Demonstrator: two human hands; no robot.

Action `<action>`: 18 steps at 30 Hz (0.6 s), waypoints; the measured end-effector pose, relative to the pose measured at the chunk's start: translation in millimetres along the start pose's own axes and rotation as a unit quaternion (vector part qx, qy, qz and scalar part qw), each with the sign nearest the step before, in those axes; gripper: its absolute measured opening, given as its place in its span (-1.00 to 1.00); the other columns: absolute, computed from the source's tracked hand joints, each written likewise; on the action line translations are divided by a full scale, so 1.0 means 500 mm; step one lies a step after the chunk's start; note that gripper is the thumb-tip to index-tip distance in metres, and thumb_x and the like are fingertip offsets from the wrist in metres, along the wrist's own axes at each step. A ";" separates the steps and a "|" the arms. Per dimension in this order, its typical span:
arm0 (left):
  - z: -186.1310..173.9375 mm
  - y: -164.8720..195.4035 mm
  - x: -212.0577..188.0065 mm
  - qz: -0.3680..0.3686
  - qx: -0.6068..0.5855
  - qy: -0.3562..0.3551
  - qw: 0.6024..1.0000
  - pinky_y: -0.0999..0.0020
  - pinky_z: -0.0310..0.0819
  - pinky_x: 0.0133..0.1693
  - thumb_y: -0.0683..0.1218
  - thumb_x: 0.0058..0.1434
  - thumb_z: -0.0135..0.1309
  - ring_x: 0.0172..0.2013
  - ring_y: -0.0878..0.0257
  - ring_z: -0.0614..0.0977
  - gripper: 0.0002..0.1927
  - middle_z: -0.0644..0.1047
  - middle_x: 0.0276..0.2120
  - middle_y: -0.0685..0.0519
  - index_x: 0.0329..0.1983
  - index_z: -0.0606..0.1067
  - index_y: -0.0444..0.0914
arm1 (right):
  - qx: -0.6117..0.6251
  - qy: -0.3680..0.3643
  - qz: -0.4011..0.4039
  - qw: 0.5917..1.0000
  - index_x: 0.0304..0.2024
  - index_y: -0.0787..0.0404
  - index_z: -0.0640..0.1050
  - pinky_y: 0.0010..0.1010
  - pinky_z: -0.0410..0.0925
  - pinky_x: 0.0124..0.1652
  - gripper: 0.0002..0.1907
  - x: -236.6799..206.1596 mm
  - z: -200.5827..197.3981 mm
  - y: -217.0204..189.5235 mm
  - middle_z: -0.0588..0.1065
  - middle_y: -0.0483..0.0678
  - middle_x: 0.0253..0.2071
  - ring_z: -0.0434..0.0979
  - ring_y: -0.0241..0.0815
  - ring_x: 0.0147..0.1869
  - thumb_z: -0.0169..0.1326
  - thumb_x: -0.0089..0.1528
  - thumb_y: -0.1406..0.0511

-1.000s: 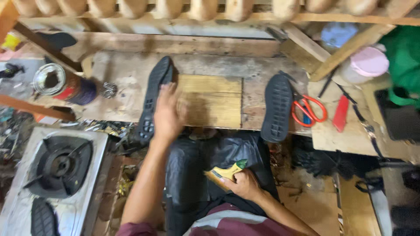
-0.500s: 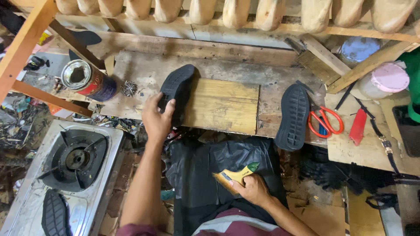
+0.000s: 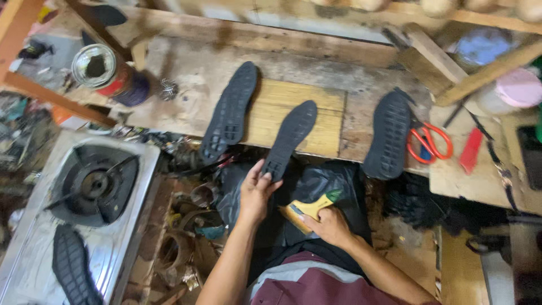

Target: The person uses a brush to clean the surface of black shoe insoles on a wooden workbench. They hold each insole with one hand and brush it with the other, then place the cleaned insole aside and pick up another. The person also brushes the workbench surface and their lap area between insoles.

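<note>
Workbench: a worn wooden bench [image 3: 186, 107] runs across the view, with a paler board [image 3: 322, 121] set into its middle.
Gas stove: a steel single-burner stove [image 3: 34, 248] sits low at the left; one black sole [image 3: 73, 271] lies on its near corner.
Apron: a black plastic sheet [image 3: 333, 181] covers the person's lap below the bench edge.
Soles on the bench: a black sole [image 3: 230, 110] lies tread-up just left of the pale board, its heel over the bench edge; another black sole [image 3: 388, 134] lies well to the right, also overhanging.
Held sole: a third black sole [image 3: 291, 138] lies slanted across the pale board, its heel end past the near edge.
Left hand: the left hand [image 3: 257, 189] pinches the heel end of that slanted sole between thumb and fingers.
Right hand: the right hand [image 3: 330, 226] is closed around a yellow-handled tool [image 3: 307, 210] in the lap; the tool's working end is hidden, so it is perhaps a brush.
Tin: an open can [image 3: 107, 73] stands upright at the bench's far left.
Scissors: red-handled scissors [image 3: 432, 144] lie just right of the right-hand sole, with a red cutter [image 3: 470, 151] beside them.
</note>
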State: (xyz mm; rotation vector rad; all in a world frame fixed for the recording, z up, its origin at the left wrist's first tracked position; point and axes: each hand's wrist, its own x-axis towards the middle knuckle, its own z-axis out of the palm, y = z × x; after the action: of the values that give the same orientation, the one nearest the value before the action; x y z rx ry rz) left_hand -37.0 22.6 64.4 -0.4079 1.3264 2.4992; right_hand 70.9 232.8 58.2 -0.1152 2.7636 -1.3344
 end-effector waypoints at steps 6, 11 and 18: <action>-0.020 -0.013 -0.028 0.003 0.013 -0.026 1.000 0.09 0.65 -0.01 -0.27 0.37 -0.07 -0.05 0.18 0.60 -0.47 0.48 0.07 -0.07 0.43 0.27 -0.32 | -0.022 -0.025 0.069 0.997 -0.23 0.25 0.69 -0.18 0.46 -0.32 -0.61 -0.028 0.003 -0.028 0.63 0.12 -0.39 0.68 0.03 -0.35 0.25 0.16 0.06; -0.008 -0.003 -0.035 0.017 -0.063 -0.080 0.995 0.00 0.59 0.09 -0.35 0.29 -0.16 -0.10 0.28 0.56 -0.38 0.46 0.19 0.03 0.45 0.21 -0.28 | 0.083 0.004 0.101 0.991 -0.19 0.27 0.66 -0.29 0.48 -0.31 -0.62 0.020 -0.074 -0.064 0.66 0.07 -0.36 0.69 -0.16 -0.34 0.20 0.19 0.08; -0.005 -0.007 -0.025 0.015 -0.050 -0.070 0.996 -0.02 0.57 0.09 -0.37 0.25 -0.18 -0.12 0.34 0.53 -0.33 0.42 0.14 0.07 0.48 0.19 -0.29 | -0.021 0.046 0.018 0.999 -0.20 0.27 0.65 -0.27 0.43 -0.32 -0.64 0.179 -0.151 -0.163 0.61 0.12 -0.42 0.62 -0.08 -0.40 0.15 0.28 0.09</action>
State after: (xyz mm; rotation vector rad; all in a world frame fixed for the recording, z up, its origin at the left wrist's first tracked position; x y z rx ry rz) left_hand -23.6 20.8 65.0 -0.2315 1.1657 2.5736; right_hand -22.4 232.1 166.3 -0.0058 2.8549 -1.3060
